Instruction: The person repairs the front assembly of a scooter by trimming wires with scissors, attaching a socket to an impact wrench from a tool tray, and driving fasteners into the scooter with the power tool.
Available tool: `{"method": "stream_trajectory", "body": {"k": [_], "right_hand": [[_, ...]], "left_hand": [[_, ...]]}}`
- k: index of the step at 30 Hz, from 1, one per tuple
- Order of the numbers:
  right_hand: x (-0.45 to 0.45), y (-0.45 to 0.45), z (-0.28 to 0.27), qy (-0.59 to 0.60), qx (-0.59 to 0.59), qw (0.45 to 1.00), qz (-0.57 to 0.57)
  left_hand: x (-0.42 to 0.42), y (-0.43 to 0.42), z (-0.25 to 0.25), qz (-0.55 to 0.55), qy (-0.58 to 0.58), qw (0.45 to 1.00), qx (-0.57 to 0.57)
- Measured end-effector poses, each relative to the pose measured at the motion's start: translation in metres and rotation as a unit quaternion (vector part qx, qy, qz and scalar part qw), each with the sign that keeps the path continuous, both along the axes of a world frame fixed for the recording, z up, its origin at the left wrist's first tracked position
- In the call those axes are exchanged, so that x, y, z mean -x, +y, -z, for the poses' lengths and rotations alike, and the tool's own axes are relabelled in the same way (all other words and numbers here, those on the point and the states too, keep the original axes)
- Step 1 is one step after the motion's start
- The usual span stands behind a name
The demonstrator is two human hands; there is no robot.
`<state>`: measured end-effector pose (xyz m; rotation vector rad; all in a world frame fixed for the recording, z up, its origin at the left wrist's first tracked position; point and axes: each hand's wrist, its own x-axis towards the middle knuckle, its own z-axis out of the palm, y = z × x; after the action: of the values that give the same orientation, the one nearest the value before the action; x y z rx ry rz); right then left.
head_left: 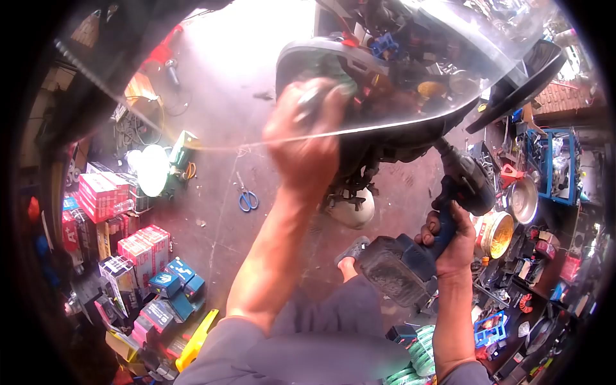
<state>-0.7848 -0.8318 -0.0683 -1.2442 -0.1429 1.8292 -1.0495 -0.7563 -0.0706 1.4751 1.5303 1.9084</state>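
Observation:
My right hand [452, 237] is wrapped round the handle of a dark cordless power tool [465, 173], whose big battery block [398, 269] points down toward my lap. The tool's nose reaches up to the underside of a dark machine part [391, 144]. My left hand [305, 128] is raised at the rounded end of this part, fingers curled and blurred by motion; what they grip, if anything, cannot be made out. A clear curved shield [224, 138] crosses the view in front of the left hand.
Blue-handled scissors [248, 200] lie on the floor. Red and white boxes [144, 247] and blue boxes [176, 279] are stacked at the left. At the right are a yellow-lined bucket [499, 235], a metal bowl [523, 200] and a blue crate [555, 163].

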Motion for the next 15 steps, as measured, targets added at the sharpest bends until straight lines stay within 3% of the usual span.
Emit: {"method": "stream_trajectory", "body": {"k": [1, 3, 4, 5, 6, 7, 9, 11, 12, 14, 15], "right_hand": [[0.0, 0.0, 0.0, -0.017, -0.004, 1.0, 0.0], [0.002, -0.001, 0.0, -0.047, -0.01, 0.999, -0.001], [0.003, 0.0, -0.001, -0.045, -0.012, 0.999, -0.003], [0.004, 0.0, -0.003, -0.041, -0.014, 0.999, -0.004], [0.005, 0.0, -0.005, -0.039, -0.015, 0.999, -0.005], [0.005, -0.001, -0.007, -0.039, -0.018, 0.999, -0.008], [0.006, 0.0, -0.006, -0.041, -0.027, 0.999, -0.013], [0.005, -0.002, -0.002, -0.03, -0.014, 0.999, -0.001], [0.004, -0.001, -0.001, -0.024, -0.011, 1.0, 0.003], [0.003, 0.001, -0.004, -0.013, -0.009, 1.0, 0.002], [0.003, 0.0, -0.005, -0.007, -0.006, 1.0, 0.003]], "left_hand": [[0.004, -0.015, -0.005, -0.012, -0.003, 1.0, -0.023], [0.008, -0.047, -0.017, 0.027, -0.168, 0.984, 0.048], [0.011, -0.059, -0.033, 0.084, -0.228, 0.958, 0.151], [0.015, -0.067, -0.008, 0.147, -0.326, 0.91, 0.211], [0.02, -0.077, 0.002, 0.166, -0.449, 0.807, 0.344], [0.022, -0.087, 0.009, 0.178, -0.554, 0.669, 0.463], [0.019, -0.09, 0.007, 0.22, -0.519, 0.646, 0.515], [0.02, -0.088, -0.013, 0.243, -0.486, 0.713, 0.442], [0.019, -0.1, 0.004, 0.234, -0.342, 0.807, 0.421], [0.007, -0.13, 0.046, 0.212, -0.241, 0.856, 0.404], [0.007, -0.148, 0.059, 0.208, -0.243, 0.812, 0.488]]}}
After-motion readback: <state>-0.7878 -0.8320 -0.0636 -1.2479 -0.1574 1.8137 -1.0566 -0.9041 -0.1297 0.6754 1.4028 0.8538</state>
